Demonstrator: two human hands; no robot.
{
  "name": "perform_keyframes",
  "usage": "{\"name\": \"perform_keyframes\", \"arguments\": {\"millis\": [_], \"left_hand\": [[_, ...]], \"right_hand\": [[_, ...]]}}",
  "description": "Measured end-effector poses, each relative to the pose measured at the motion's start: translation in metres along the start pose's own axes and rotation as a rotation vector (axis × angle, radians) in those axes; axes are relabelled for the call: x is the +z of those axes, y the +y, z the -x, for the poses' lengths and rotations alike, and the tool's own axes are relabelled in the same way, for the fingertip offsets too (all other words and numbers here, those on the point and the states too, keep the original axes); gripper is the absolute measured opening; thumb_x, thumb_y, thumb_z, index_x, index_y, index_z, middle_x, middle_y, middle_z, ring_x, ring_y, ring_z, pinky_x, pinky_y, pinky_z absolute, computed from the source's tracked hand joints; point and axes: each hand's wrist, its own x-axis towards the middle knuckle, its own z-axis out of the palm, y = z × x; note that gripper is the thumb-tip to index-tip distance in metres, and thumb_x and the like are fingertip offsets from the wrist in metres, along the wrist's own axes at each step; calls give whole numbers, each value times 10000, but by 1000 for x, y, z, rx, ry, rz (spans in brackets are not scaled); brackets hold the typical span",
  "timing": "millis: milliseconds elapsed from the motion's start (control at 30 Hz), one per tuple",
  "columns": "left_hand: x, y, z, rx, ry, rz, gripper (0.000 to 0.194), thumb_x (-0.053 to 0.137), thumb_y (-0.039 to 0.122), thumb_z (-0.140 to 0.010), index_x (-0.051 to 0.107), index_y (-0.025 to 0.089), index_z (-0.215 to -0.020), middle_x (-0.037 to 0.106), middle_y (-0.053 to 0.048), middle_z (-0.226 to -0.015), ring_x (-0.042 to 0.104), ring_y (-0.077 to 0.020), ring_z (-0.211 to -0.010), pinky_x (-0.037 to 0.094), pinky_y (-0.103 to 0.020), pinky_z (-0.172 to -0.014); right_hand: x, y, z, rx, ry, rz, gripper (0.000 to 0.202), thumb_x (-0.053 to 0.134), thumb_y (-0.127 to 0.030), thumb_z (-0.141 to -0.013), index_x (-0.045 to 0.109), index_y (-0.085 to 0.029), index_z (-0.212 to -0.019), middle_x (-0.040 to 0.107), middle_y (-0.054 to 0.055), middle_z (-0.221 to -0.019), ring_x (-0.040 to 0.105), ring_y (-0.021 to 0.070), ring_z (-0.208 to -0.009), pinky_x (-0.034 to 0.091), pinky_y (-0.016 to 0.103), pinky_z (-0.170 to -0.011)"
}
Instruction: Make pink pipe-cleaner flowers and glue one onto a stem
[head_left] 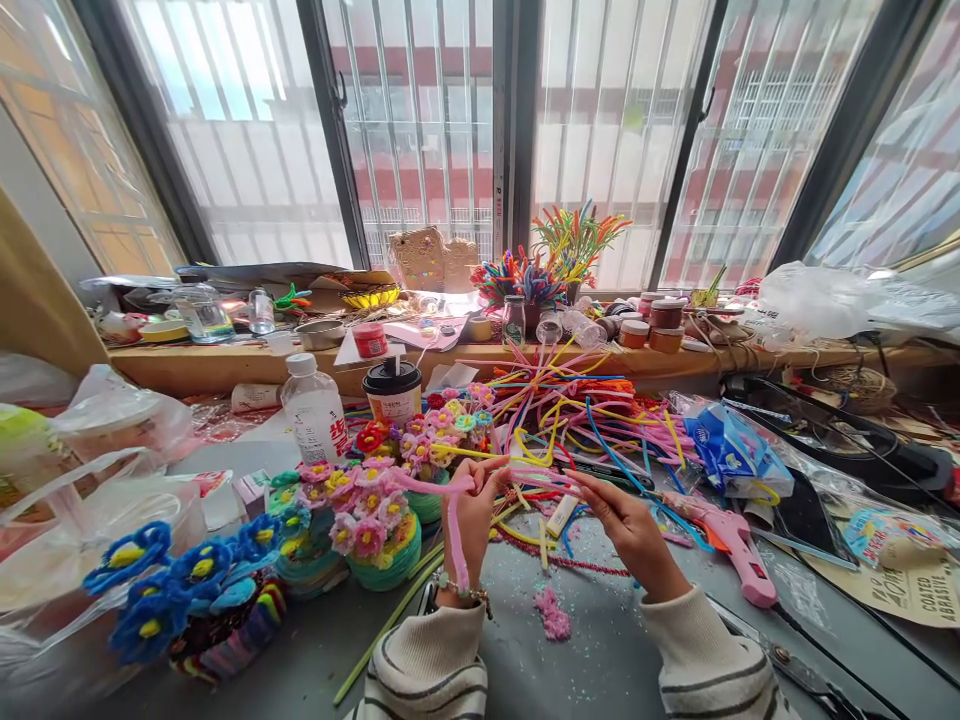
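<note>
My left hand (pixel 480 500) is closed on a fuzzy pink pipe cleaner (pixel 456 545), which hangs down over the wrist and also reaches out to the left. Pink strands stretch across to my right hand (pixel 621 525), whose thumb and fingers pinch their other end. Below the hands, a small pink fuzzy tuft (pixel 553 612) lies on the grey table among scattered glitter. Left of my left hand stand pots of pipe-cleaner flowers, with pink blooms (pixel 369 520) closest and blue ones (pixel 154 605) farther out.
Loose pipe cleaners (pixel 570 400) heap up behind the hands. A pink glue gun (pixel 739 550) with its cord and scissors (pixel 795 665) lie at right. A water bottle (pixel 311 410) and a lidded cup (pixel 392 392) stand back left. Jars and clutter line the windowsill (pixel 195 368).
</note>
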Motion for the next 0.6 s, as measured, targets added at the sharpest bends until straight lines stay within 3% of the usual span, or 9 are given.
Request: {"name": "perform_keyframes", "arguments": {"millis": [200,267,367,433,600], "left_hand": [[-3,-7,-2,31,-9,-11,287,623,326,-586,406,161,-496,518,37,-590,525,-103,-628,439,-206,-604],[-4,-10,-2,43,-10,-37,253,620,316,-594,442,155,-515,467,49,-566,503,-89,-602,433,-195,-595],[-6,-9,-2,25,-21,-61,239,620,301,-592,460,147,-503,427,55,-559,480,-71,-564,431,-179,-571],[-5,-6,-1,-23,-41,-47,265,631,299,-572,433,149,-481,435,54,-554,502,-77,-571,440,-179,-561],[-2,-2,0,-176,-158,20,401,655,303,-518,273,186,-490,554,37,-528,561,-116,-570,467,-220,-536]], "right_hand": [[1,3,0,23,33,-43,257,478,-336,-753,612,-223,-940,622,30,-979,546,185,-908,416,297,-795],[0,4,0,98,50,-107,260,506,-357,-729,622,-208,-908,648,29,-828,581,160,-702,460,266,-629],[-5,6,-2,239,121,-287,261,558,-374,-683,627,-175,-837,568,-21,-544,457,86,-405,384,215,-392],[-10,8,-4,310,208,-441,235,620,-359,-625,629,-165,-758,528,-40,-505,429,68,-386,389,209,-393],[-22,14,-10,408,353,-767,207,693,-296,-538,621,-205,-711,610,-29,-656,569,101,-553,502,251,-592]]}}
